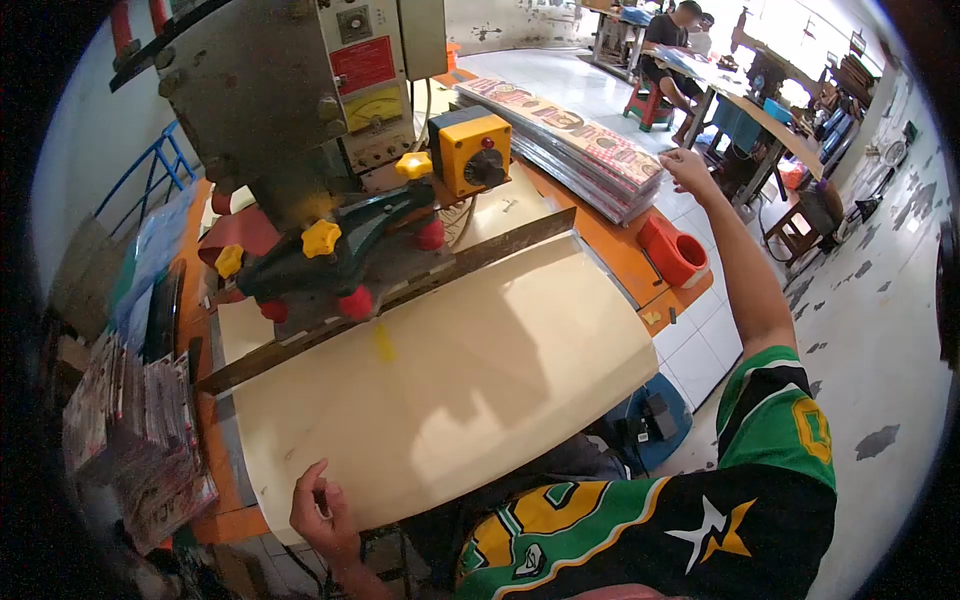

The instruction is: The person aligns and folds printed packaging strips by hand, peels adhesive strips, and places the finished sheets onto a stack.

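Observation:
My left hand is at the lower left edge of a wide cream sheet, holding nothing, its fingers loosely bent and apart. My right arm reaches out to the far right, where my right hand pinches the near corner of the top printed sheet on a stack of printed plastic sheets. The cream sheet lies in front of a press machine with a long metal bar across it. Yellow knobs and red knobs sit on the machine's lower part.
A red-orange tape dispenser-like holder stands on the orange table below the stack. A yellow box with a black dial is beside the machine. More printed plastic packs are piled at left. People sit at a far table.

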A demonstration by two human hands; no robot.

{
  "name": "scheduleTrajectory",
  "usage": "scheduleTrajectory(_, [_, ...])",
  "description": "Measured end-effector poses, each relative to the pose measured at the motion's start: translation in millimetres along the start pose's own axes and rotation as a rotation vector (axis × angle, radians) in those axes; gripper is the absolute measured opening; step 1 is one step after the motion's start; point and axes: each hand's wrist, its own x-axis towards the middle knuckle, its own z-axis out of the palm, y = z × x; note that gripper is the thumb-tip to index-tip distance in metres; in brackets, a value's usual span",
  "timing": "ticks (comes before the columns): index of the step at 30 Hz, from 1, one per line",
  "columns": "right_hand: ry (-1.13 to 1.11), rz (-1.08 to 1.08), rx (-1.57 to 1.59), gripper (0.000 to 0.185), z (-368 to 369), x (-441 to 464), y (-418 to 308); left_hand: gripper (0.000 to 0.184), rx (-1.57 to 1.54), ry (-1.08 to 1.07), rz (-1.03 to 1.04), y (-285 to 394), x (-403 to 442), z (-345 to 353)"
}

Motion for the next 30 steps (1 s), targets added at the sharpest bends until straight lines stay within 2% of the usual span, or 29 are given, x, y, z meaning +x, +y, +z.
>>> scheduleTrajectory(3, [-0.053, 0.043, -0.104, 0.047, 5, 0, -12, 0.032, -0.076, 0.043, -0.031, -15, -6, 13])
scheduleTrajectory(5, [0.007, 0.023, -0.118, 0.045, 12, 14, -1, 0.029, -0.180, 0.062, -0.131, -21, -10, 20])
scheduleTrajectory(12, [0.095, -0.005, -0.269, 0.040, 15, 16, -1, 0.025, -0.054, 0.056, -0.120, -20, -7, 30])
scheduleTrajectory(14, [0.069, -0.002, -0.211, 0.031, 13, 11, -5, 0.026, -0.010, 0.109, -0.078, -23, -8, 33])
scheduleTrajectory(21, [0.115, 0.001, -0.192, 0.034, 12, 4, -14, 0.027, 0.000, 0.119, -0.038, -17, -6, 34])
scheduleTrajectory(25, [0.077, 0.056, -0.053, 0.034, 10, 10, -14, 0.026, 0.004, 0.119, -0.053, -18, -8, 34])
scheduleTrajectory(30, [0.108, -0.026, 0.000, 0.024, 10, 17, -9, 0.025, 0.007, 0.102, -0.065, -14, -6, 32])
